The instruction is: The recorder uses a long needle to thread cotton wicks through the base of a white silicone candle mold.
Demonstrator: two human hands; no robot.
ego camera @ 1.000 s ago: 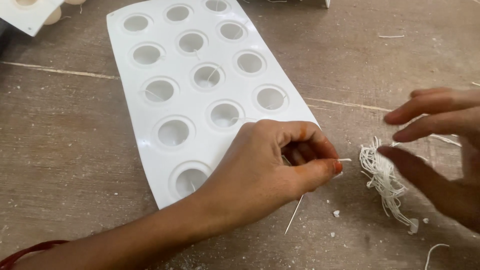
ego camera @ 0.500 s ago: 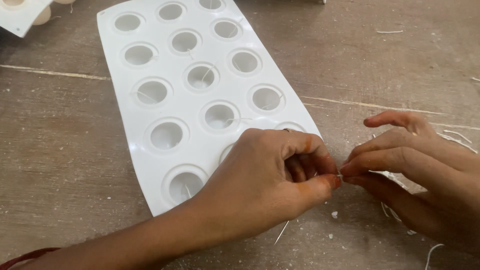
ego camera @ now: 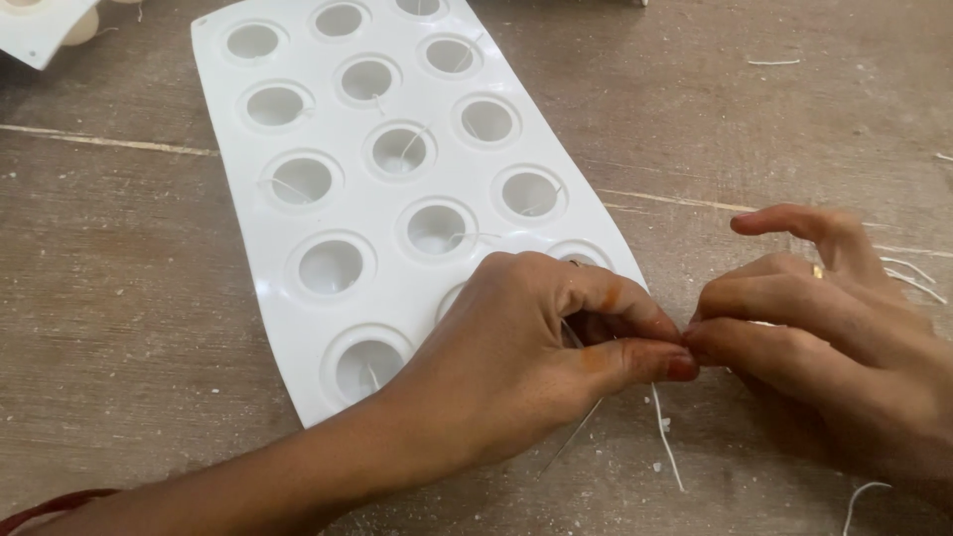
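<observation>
Head view: both hands (ego camera: 536, 357) pinch white wick (ego camera: 667, 437), hanging downward.

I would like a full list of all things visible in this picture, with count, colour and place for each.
mould tray: one, white, round cavities in rows, flat on the table, left of centre.
second tray: one, white, only a corner shows, top left.
wick pieces: several, white, thin, loose on the table below and right of the hands; some lie in the cavities.
table: one, brown wood, dusty.
ring: one, gold-coloured, on a right finger.
left hand: fingertips pinched, over the tray's near corner.
right hand: fingertips meeting the left hand's.
</observation>
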